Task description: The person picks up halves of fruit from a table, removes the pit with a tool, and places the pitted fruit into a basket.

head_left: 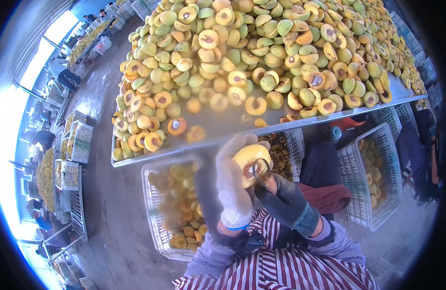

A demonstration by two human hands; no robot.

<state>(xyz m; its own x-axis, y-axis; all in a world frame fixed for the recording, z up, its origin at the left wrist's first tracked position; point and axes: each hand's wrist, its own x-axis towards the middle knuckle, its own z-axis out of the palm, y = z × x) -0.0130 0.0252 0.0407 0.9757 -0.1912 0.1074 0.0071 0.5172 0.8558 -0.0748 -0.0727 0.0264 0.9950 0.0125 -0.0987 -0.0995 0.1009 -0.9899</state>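
Observation:
My left hand [231, 181], in a whitish glove, is closed around a yellow peach half [247, 155], its cut side with the reddish centre turned toward my right hand. My right hand [286, 202], in a dark glove, grips a pitting tool with a curved metal loop [255, 167]. The loop is at the centre of the peach half; how deep it sits I cannot tell. The tool's handle is mostly hidden in my fingers. Both hands are just below the front edge of a metal table [208, 144], over my striped apron [285, 268].
Many halved peaches [211, 67] are heaped on the table. Below its edge stand a white crate of peach halves [153, 217], a crate with brown scraps [279, 152] and another peach crate [348, 193]. Other people [63, 70] are at tables on the far left.

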